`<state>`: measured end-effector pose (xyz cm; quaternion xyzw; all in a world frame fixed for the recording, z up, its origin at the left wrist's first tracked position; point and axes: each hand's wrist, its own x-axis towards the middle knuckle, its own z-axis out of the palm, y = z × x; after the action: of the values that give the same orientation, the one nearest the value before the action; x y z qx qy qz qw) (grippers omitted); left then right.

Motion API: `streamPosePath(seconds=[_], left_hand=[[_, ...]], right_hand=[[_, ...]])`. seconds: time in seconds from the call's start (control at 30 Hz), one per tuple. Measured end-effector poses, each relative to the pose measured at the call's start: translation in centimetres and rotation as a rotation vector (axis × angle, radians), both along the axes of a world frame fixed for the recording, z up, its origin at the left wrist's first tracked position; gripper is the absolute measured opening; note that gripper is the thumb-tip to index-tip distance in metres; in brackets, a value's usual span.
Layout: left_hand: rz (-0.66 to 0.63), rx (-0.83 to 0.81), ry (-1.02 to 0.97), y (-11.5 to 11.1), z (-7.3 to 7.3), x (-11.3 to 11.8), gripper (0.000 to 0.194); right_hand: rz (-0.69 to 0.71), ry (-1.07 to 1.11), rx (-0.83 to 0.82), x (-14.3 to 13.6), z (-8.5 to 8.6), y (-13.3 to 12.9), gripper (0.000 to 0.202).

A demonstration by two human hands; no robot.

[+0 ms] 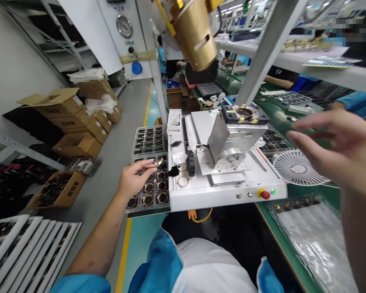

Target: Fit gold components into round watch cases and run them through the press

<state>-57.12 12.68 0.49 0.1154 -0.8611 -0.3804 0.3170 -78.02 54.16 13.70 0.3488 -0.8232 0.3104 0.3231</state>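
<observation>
My left hand [132,179] is pinching a small gold piece [159,162], its grip closed on it, over the tray [155,180] of round parts [149,187]. My right hand [338,150] is hanging up near the white round grille [282,162], its grip wide apart.

The small gold-coloured part [159,162], narrow and shiny (its finer detail is too small to tell), is pinched at a tilt in the fingers of the left hand [133,178], over the tray [155,199] of round, dark-faced, gold-rimmed pieces [149,187].
</observation>
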Motion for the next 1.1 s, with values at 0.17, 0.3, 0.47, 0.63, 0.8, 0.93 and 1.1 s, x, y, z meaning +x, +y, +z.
streamPosePath(seconds=[0.17, 0.3, 0.47, 0.63, 0.8, 0.93, 1.1], left_hand=[[-0.181, -0.084, 0.137, 3.7, 4.0, -1.6, 0.019], [-0.168, -0.186, 0.192, 4.9, 7.2, -3.0, 0.023], [-0.164, -0.367, 0.284, 7.8, 13.8, -7.2, 0.032], [-0.329, -0.586, 0.106, 13.1, 18.7, -16.8, 0.026], [-0.462, -0.679, -0.135, 16.9, 21.1, -23.7, 0.030], [-0.481, -0.640, -0.236, 15.9, 22.9, -22.9, 0.061], [-0.664, -0.650, -0.170, 13.0, 21.1, -20.4, 0.032]], right_hand=[[0.268, -0.070, 0.216, -3.7, 5.8, -6.8, 0.034], [0.354, -0.302, 0.336, -6.9, 6.4, -8.6, 0.023], [0.525, -0.415, 0.185, -8.9, 6.1, -8.9, 0.021], [0.445, -0.336, -0.073, -7.1, 5.2, -7.1, 0.039], [0.370, -0.342, -0.175, -2.4, 2.1, -2.1, 0.041], [0.285, -0.463, -0.293, 2.0, -1.9, 4.2, 0.039], [0.081, -0.730, -0.429, 5.4, -9.2, 10.3, 0.037]])
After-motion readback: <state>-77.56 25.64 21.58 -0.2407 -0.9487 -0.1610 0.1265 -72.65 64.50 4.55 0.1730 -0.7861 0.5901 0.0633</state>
